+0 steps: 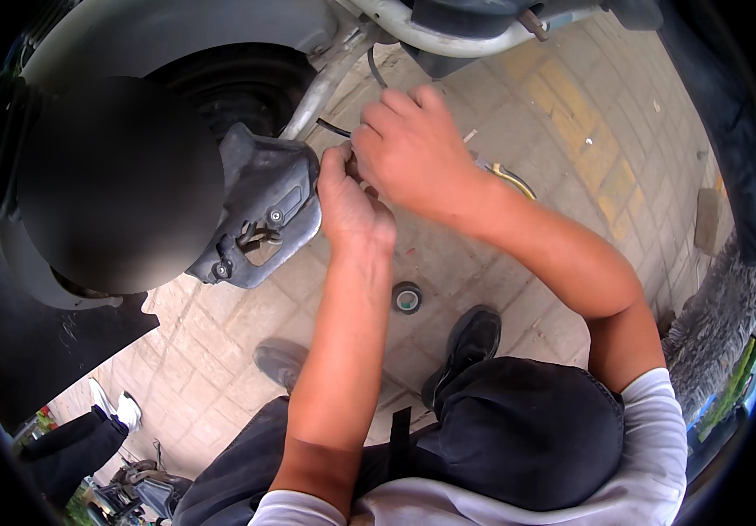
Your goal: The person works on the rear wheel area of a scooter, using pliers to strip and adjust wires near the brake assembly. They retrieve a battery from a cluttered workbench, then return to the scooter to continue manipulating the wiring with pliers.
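Note:
My two hands meet beside a grey scooter at the upper middle, their fingers closed together around a thin black cable [334, 128]. One short end of it pokes out left of my fingers. Another black stretch runs from the scooter's underside down to my right hand [413, 149], which lies over the top with curled fingers. My left hand [353, 202] comes up from below, its thumb and fingers pinched beside the cable; the exact grip is hidden. Just left of it is a grey plastic cover [295, 215] with screws and a cut-out.
On the paving [518, 280] lie a roll of black tape [407, 298] and a yellow-handled tool [513, 180], partly behind my right forearm. A wheel [246, 88] and frame stand at the upper left. A blurred dark round patch covers the left. Another person's white shoes [124, 408] show lower left.

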Tool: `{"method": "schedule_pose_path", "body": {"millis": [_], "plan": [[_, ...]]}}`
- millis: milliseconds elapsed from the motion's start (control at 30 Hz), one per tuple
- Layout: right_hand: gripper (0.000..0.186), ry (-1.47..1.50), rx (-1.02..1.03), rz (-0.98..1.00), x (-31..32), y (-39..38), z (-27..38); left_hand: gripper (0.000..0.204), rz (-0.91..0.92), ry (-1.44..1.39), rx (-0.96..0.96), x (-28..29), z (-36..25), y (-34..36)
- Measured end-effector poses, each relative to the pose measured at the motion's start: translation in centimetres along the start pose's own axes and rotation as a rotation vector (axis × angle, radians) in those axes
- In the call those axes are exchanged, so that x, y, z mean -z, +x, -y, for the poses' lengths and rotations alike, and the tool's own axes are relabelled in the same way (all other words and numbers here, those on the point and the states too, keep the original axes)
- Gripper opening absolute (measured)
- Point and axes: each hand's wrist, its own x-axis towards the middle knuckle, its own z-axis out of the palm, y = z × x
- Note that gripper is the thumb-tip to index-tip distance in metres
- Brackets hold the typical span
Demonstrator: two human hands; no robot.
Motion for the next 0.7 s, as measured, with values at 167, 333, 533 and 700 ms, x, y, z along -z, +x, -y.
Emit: {"method": "schedule_pose_path", "body": {"millis": [167, 333, 533, 700], "plan": [[0.013, 0.181, -0.158, 0.107, -0.6, 1.3, -0.9, 0.006, -0.06, 0.093, -0.076, -0.6, -0.1, -0.6], [0.022, 0.352, -0.425, 0.412, 0.6, 3.1, -0.9, 0.007, -0.052, 0.163, -0.172, 0.2, 0.1, 0.0], [0.032, 0.501, -0.72, 0.596, 0.4, 4.2, -1.7, 0.007, -0.076, 0.077, -0.119, -0.3, 0.6, -0.6], [0.034, 0.678, -0.898, 0.616, 0.7, 4.9, -1.4, 0.004, -0.051, -0.146, 0.068, 0.0, 0.7, 0.1]]}}
